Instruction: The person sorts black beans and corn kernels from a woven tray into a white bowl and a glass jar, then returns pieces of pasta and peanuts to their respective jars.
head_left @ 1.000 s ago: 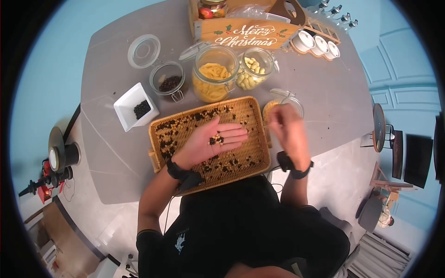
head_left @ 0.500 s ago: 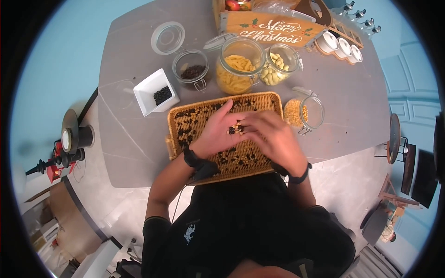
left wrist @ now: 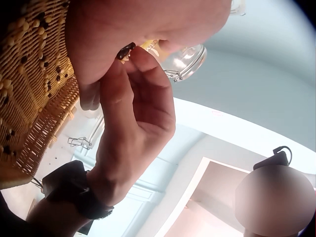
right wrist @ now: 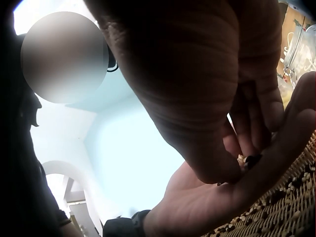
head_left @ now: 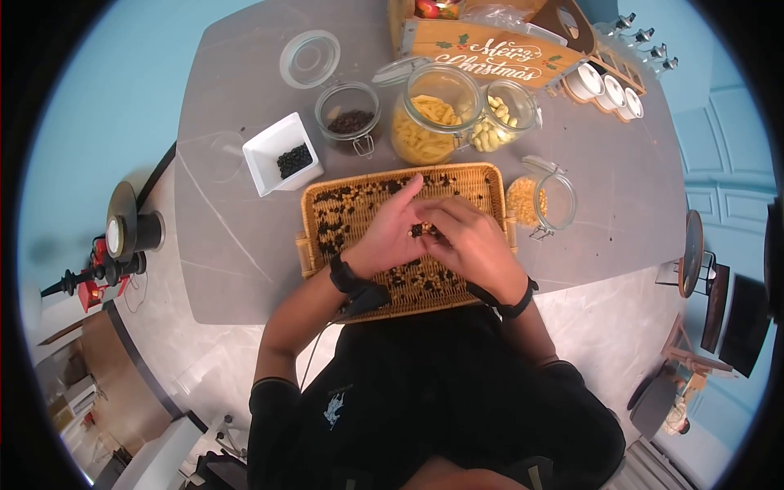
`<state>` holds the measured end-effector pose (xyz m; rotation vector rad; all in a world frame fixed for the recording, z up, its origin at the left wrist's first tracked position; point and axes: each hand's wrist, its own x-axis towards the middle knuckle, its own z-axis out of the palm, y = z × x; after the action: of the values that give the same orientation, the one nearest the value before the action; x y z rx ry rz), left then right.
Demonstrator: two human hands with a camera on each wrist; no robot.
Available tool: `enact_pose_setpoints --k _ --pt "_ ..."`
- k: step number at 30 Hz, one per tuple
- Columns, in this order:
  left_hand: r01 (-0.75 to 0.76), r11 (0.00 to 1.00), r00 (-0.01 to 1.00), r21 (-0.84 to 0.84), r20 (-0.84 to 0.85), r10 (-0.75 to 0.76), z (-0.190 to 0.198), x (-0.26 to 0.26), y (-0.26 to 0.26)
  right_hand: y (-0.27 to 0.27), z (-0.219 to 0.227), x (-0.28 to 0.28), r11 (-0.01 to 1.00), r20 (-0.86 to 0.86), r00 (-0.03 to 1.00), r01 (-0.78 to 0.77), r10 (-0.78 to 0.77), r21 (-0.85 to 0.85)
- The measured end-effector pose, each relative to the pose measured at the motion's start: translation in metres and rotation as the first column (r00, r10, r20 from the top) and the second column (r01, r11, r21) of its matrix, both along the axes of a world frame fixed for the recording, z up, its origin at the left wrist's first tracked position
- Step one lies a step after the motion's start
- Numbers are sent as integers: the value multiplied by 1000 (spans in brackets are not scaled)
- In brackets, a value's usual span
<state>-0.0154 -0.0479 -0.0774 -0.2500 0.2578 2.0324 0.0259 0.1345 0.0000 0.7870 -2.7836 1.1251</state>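
Note:
My left hand (head_left: 394, 240) is palm up over a wicker basket (head_left: 482, 173), fingers extended, carrying a small pile of black beans (head_left: 417, 231) and yellow corn kernels. Over that palm, my right hand (head_left: 483, 251) bends its thumb and fingertips into the pile. In the left wrist view the right hand (left wrist: 131, 108) pinches at pale kernels beside a dark bean (left wrist: 126, 50). Its fingertips partly hide the pile in the right wrist view. Mixed beans and kernels lie scattered across the basket's bottom. Right of the basket stands an open glass jar of corn kernels (head_left: 525, 202).
A white square bowl (head_left: 263, 157) with black beans stands left of the basket. Behind are open glass jars of dark beans (head_left: 353, 122), penne-like pasta (head_left: 423, 135) and peanuts (head_left: 494, 132). A wooden crate (head_left: 425, 41) and white lidded pots (head_left: 585, 82) stand farther back.
My right hand has come left from above the corn jar to my left palm, its fingertips now in the pile. The left hand stays palm up over the basket; the head view has shifted.

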Motion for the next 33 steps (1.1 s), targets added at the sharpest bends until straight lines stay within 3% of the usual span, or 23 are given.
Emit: enact_pose_setpoints --k 3,6,9,15,33 --pt "-5 997 999 -77 -38 2 7 1 3 0 -1 0 1000 13 1000 -5 5 12" --pt "-13 999 1000 49 3 13 -4 1 3 0 -1 0 1000 13 1000 -3 3 31" --pt "-12 998 1000 55 7 12 -3 1 2 -1 -3 0 1000 0 1000 5 -5 26" --pt "0 999 1000 -51 24 1 7 2 4 0 -4 0 1000 14 1000 10 -9 -12" --pt "27 999 1000 -30 -10 -27 -4 4 7 3 -3 0 997 50 999 17 -13 -74"
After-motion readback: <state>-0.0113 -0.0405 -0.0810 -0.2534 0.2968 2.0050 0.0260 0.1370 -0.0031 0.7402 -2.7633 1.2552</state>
